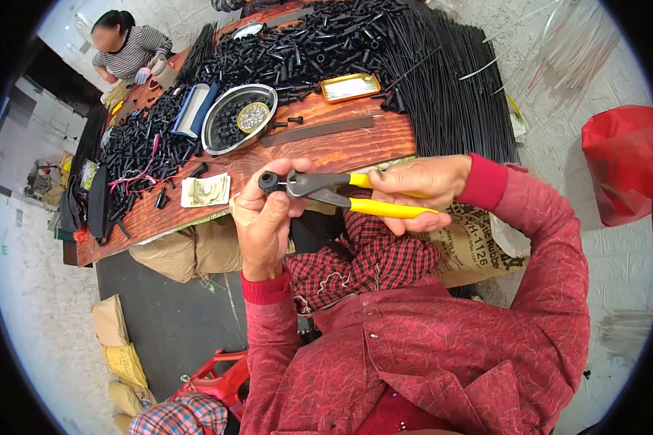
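Note:
My left hand (257, 238) pinches a small black plastic part (268, 181) with a round, ring-like end, and a pale bandage or tape wraps one finger. In my right hand (429, 180) is a pair of pincers (392, 209) with yellow handles and a dark metal head. The fingers are wrapped round the handles, which stand somewhat apart. The pincers' jaws are right beside the black part, near the left fingertips; whether they grip it cannot be told. Both hands are raised in front of the table's near edge.
The wooden table (326, 148) bears heaped black parts (305, 51), a metal bowl (212, 141), a blue box (184, 123), a yellow-rimmed tray (350, 88), a flat metal strip (326, 130) and long black rods (450, 94). Another person (134, 54) sits at the far left. A red bag (620, 163) is at right.

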Demonstrator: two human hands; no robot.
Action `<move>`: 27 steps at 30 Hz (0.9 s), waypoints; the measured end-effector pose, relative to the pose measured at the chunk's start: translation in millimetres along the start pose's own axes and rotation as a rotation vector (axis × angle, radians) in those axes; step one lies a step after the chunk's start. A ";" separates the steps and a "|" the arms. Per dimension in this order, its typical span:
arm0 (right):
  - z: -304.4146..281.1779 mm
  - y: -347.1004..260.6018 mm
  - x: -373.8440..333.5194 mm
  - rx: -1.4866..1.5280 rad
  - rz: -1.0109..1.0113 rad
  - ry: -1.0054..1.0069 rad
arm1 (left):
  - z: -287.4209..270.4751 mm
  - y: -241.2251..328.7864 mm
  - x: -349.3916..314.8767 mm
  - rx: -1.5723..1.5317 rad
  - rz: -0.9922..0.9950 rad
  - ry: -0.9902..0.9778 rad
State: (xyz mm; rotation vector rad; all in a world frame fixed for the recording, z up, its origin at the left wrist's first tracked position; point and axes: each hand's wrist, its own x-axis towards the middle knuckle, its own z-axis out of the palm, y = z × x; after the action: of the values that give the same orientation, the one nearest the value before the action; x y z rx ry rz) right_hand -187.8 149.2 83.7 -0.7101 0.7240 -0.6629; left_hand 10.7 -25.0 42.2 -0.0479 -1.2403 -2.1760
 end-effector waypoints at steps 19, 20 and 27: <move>30.7 -46.4 -10.0 -0.630 -0.096 0.638 | -2.5 -9.6 11.0 -0.103 0.048 0.051; 34.4 -47.5 -12.7 -0.632 -0.095 0.642 | -0.5 -9.8 11.0 -0.151 0.045 0.068; 31.2 -43.5 -17.7 -0.543 -0.126 0.591 | -13.0 -14.8 15.8 -0.242 0.027 0.010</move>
State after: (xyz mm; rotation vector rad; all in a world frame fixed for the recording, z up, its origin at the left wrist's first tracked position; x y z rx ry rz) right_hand -186.4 147.4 140.0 -1.0771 1.4454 -0.8106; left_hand -6.5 -37.8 28.7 -0.1532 -0.9591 -2.2885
